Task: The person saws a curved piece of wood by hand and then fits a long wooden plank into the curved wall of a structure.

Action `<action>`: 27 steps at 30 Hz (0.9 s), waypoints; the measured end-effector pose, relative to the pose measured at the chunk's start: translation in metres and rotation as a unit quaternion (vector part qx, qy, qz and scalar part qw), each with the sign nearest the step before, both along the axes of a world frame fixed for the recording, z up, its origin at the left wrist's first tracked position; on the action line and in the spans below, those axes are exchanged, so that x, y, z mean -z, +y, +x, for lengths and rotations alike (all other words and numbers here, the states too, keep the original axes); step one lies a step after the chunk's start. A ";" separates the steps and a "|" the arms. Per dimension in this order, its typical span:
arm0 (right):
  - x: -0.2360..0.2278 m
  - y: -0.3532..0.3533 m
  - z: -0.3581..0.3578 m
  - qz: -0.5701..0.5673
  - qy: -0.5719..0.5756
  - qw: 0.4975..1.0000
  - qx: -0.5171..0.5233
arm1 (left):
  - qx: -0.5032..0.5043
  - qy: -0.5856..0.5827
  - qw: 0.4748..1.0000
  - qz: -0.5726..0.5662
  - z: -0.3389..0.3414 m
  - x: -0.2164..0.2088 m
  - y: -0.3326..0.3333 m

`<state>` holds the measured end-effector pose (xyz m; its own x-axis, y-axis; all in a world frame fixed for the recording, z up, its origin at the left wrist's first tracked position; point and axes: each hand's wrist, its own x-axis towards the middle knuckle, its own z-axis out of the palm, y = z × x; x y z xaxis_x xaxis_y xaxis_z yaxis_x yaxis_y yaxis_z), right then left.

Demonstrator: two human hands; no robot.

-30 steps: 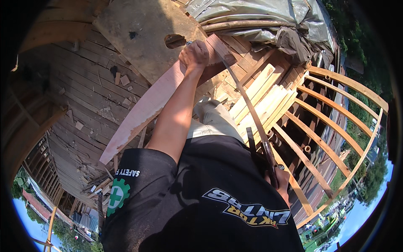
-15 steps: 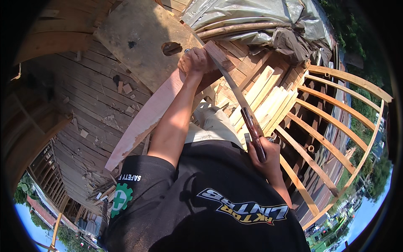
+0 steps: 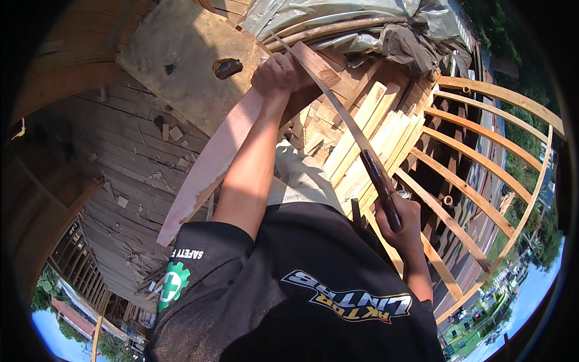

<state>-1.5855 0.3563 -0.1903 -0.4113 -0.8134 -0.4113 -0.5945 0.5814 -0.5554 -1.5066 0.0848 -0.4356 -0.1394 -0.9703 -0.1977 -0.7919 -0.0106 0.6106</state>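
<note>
My right hand (image 3: pixel 401 220) is wrapped round the dark brown handle of a handsaw (image 3: pixel 341 108). The long narrow blade slants away up and to the left, crossing a curved reddish timber (image 3: pixel 220 151) close to its squared far end. Just left of the blade, my left hand (image 3: pixel 274 75) is closed on the timber's upper part; its fingertips are hidden. The timber runs from there down to the left beside my left forearm, with one rough, bark-like edge. Whether the blade's teeth sit in a cut cannot be made out.
A worn plywood sheet (image 3: pixel 187 54) with an oval hole lies beyond my left hand. Pale sawn boards (image 3: pixel 380 139) are stacked to the right, next to a curved open wooden frame (image 3: pixel 482 172). Offcuts litter the plank floor (image 3: pixel 132 163). A grey tarpaulin (image 3: pixel 356 15) is bunched at the back.
My right hand has drawn the saw back, to the right and away from my left hand. My left hand keeps its hold on the timber. The whole view has shifted slightly.
</note>
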 end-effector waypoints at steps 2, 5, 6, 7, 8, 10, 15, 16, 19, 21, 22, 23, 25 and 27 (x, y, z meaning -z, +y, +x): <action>-0.022 0.008 -0.003 0.006 0.016 1.000 -0.022 | -0.013 0.014 1.000 -0.022 0.002 0.003 -0.001; -0.068 0.047 -0.008 0.033 0.038 0.998 -0.047 | -0.016 0.012 0.999 -0.033 0.003 0.006 0.001; -0.082 0.055 -0.007 0.040 0.050 0.996 -0.055 | -0.012 0.011 0.999 -0.030 0.001 0.007 0.001; -0.086 0.057 -0.008 0.038 0.052 0.996 -0.056 | -0.014 0.009 1.000 -0.024 0.001 0.006 0.000; -0.088 0.058 -0.008 0.036 0.053 0.996 -0.057 | -0.016 0.007 1.000 -0.017 0.001 0.003 0.000; -0.077 0.047 -0.010 0.025 0.036 0.998 -0.045 | -0.010 0.006 1.000 -0.020 0.005 0.000 0.004; 0.037 -0.066 -0.013 -0.002 -0.073 0.997 0.002 | -0.002 0.016 1.000 -0.019 0.006 0.013 0.009; 0.034 -0.063 -0.013 0.018 -0.088 0.996 0.006 | -0.006 0.020 0.999 -0.036 0.003 0.013 -0.001; 0.010 -0.022 -0.009 0.039 -0.064 0.997 -0.020 | -0.015 -0.037 0.998 -0.054 0.023 0.027 0.013; -0.029 0.023 -0.015 0.031 -0.020 0.997 -0.075 | -0.024 -0.009 0.999 -0.043 0.020 0.018 0.011; -0.047 0.043 -0.014 0.025 -0.015 0.997 -0.071 | -0.024 0.003 0.999 -0.033 0.020 0.016 0.016; -0.060 0.059 -0.018 0.063 0.005 0.994 -0.091 | -0.022 0.000 0.999 -0.036 0.023 0.017 0.017; -0.051 0.059 -0.018 0.043 -0.007 0.996 -0.077 | -0.017 -0.003 0.999 -0.045 0.024 0.021 0.016; -0.013 0.038 -0.012 0.016 -0.030 0.999 -0.036 | -0.011 -0.012 0.999 -0.037 0.018 0.025 0.015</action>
